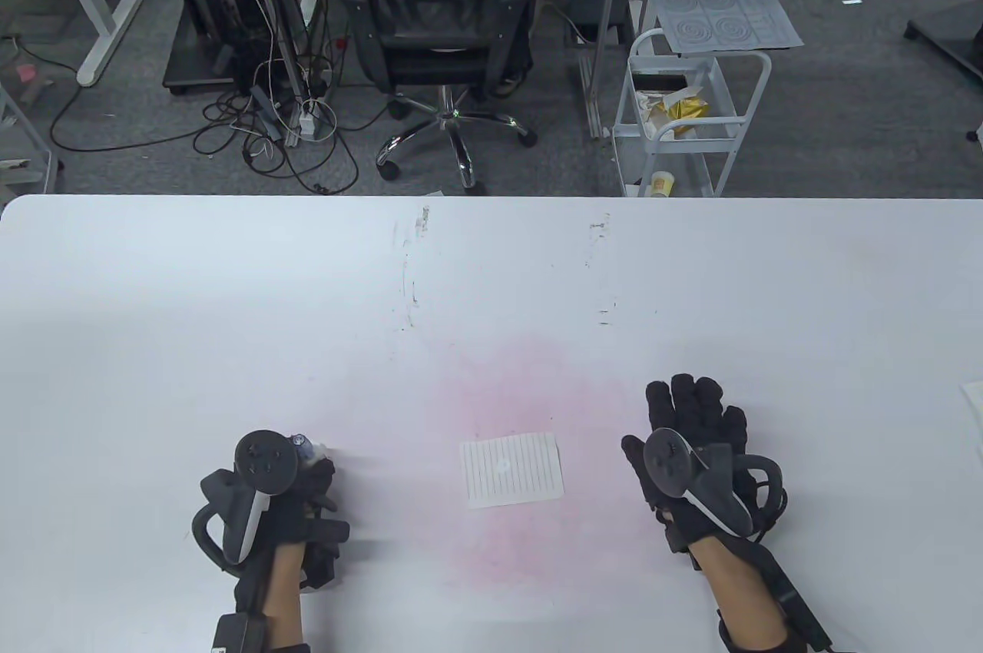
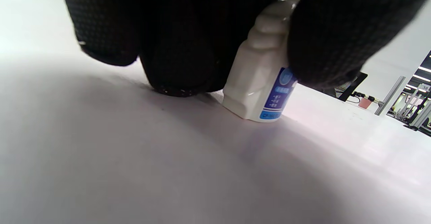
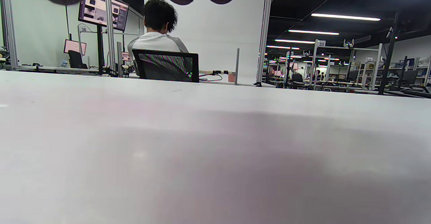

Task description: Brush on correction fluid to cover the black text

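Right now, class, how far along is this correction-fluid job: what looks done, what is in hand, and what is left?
Done: the lined paper carries a small white blob at its centre, and no black text is visible, though the view is too coarse to be sure. In hand: the left hand grips the correction fluid bottle, standing on the table. The right hand lies open and holds nothing. Left: possibly nothing beyond releasing the bottle.

L hand (image 1: 296, 488) curled, fingers (image 2: 181, 49) wrapped round correction fluid bottle (image 2: 261, 79), knuckles low to tabletop. R hand (image 1: 695, 445) flat, palm down, fingers (image 1: 683, 396) spread fwd, holding nothing. Both forearms in from bottom edge.
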Motion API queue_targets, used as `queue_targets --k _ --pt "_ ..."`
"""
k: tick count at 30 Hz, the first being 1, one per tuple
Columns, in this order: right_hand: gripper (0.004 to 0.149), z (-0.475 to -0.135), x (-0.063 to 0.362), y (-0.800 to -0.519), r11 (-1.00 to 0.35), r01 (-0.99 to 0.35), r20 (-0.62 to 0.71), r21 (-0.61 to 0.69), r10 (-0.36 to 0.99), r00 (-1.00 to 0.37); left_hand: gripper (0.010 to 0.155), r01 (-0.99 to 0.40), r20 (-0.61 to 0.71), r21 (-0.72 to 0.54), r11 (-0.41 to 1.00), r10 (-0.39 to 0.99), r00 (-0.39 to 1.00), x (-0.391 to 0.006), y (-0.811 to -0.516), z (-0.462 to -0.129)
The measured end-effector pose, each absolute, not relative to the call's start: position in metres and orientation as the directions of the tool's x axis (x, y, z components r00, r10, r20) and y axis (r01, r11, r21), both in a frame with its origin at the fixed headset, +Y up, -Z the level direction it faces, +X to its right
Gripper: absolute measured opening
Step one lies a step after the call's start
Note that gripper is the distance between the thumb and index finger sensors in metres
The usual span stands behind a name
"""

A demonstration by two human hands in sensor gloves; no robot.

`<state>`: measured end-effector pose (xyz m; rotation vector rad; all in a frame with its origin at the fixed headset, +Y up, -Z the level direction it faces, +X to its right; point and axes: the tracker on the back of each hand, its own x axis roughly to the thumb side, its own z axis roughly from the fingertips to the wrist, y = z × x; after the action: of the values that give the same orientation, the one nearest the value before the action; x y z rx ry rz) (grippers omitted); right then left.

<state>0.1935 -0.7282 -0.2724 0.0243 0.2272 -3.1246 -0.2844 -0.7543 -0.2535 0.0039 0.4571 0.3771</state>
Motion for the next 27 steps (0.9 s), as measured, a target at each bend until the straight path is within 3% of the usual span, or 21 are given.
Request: queue_targets --k 4,9,15,27 --pt "0.076 -0.272 0.193 -0.728 -0.989 0.002 -0.014 -0.15 0.0 -1.0 0.082 -0.398 -0.425 0.028 0.917 0.372 0.825 -0.28 -0.739 -0.25" --pt "0.076 -0.272 0.191 -0.727 -0.988 -0.012 -0.004 -0.155 0.013 -1.0 0.089 -0.314 -0.323 0.211 0.926 0.37 0.871 -0.266 -0.703 -0.236" --pt "0.075 -0.27 0.187 -0.727 -0.987 -0.002 0.01 -0.161 0.0 -1.0 0.089 -0.204 -0.106 0.387 0.899 0.263 0.959 -0.234 -0.671 -0.221" --pt "0.075 -0.27 0.185 -0.728 -0.988 -0.011 0.023 -0.157 0.008 -1.0 0.082 -0.173 0.155 0.346 0.922 0.126 0.98 -0.169 -0.676 -0.226"
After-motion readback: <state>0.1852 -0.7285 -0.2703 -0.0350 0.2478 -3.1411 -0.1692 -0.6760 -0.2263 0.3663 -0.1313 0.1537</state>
